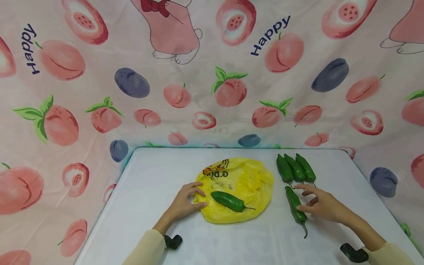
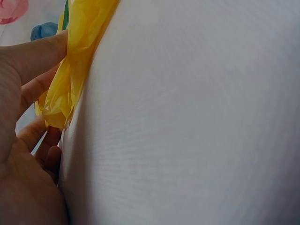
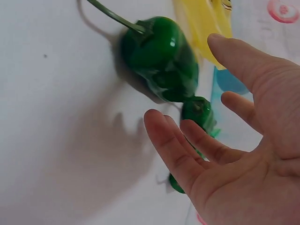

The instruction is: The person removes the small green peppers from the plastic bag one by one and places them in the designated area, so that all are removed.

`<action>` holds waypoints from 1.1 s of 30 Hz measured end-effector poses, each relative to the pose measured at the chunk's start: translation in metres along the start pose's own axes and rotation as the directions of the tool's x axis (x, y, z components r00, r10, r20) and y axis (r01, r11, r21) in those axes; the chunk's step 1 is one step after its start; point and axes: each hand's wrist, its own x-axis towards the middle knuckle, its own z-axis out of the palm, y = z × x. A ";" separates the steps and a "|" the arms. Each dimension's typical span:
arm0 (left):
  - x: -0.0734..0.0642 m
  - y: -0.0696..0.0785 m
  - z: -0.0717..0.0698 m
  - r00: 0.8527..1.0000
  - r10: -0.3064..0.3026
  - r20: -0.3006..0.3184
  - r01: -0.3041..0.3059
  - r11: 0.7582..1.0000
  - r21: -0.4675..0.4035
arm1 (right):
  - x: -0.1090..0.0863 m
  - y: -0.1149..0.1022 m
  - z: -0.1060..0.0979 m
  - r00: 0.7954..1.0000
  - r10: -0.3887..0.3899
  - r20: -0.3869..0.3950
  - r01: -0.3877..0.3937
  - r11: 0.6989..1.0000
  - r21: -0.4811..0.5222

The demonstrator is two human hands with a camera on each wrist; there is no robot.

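A yellow plastic bag point(image 1: 261, 200) lies flat, with one green chili pepper point(image 1: 228, 201) on top. My left hand point(image 1: 185, 200) rests at the bag's left edge, thumb and fingers apart; the left wrist view has them touching the crumpled yellow plastic point(image 2: 77, 61). Over to the right, my right hand point(image 1: 326, 206) hovers with spread fingers beside another green chili pepper point(image 1: 294, 206), its stem toward me. In the right wrist view a gap shows between the fingers and that pepper point(image 3: 161, 58). Whether the thumb touches it I cannot tell.
Several green chili peppers lie side by side behind the right hand, among them a middle one point(image 1: 294, 167). The white table point(image 1: 159, 165) ends at a fruit-print cloth point(image 1: 198, 81) at the back and sides. A black wrist device point(image 1: 353, 253) sits on each arm.
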 end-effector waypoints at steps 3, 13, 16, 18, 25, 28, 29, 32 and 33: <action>0.000 0.000 -0.001 1.000 0.002 0.001 -0.002 1.000 -0.002 | 0.000 0.000 -0.003 0.999 -0.029 -0.017 0.029 1.000 -0.013; 0.000 -0.002 0.000 1.000 0.013 -0.002 -0.013 1.000 -0.001 | 0.001 -0.007 -0.012 0.980 -0.140 -0.144 0.134 0.990 -0.053; 0.000 -0.001 0.000 1.000 0.017 -0.002 -0.017 1.000 -0.002 | 0.002 -0.009 -0.012 0.960 -0.200 -0.198 0.190 0.980 -0.067; 0.000 -0.001 0.000 1.000 0.018 -0.002 -0.018 1.000 -0.005 | 0.002 -0.011 -0.011 0.941 -0.240 -0.238 0.227 0.971 -0.078; 0.000 -0.001 0.000 1.000 0.016 -0.004 -0.016 1.000 -0.008 | 0.007 -0.016 -0.009 0.896 -0.316 -0.311 0.304 0.949 -0.085; 0.000 -0.001 0.000 1.000 0.013 -0.004 -0.013 1.000 -0.010 | 0.010 -0.018 -0.008 0.893 -0.317 -0.321 0.306 0.948 -0.086; 0.000 -0.001 0.000 1.000 0.013 -0.004 -0.013 1.000 -0.011 | 0.011 -0.018 -0.008 0.892 -0.316 -0.322 0.305 0.948 -0.088; 0.000 -0.001 0.001 1.000 0.007 -0.003 -0.008 1.000 -0.009 | 0.013 -0.020 -0.007 0.894 -0.311 -0.322 0.299 0.950 -0.088; 0.000 -0.001 0.001 1.000 0.005 -0.003 -0.005 1.000 -0.009 | 0.013 -0.020 -0.007 0.895 -0.310 -0.320 0.299 0.950 -0.087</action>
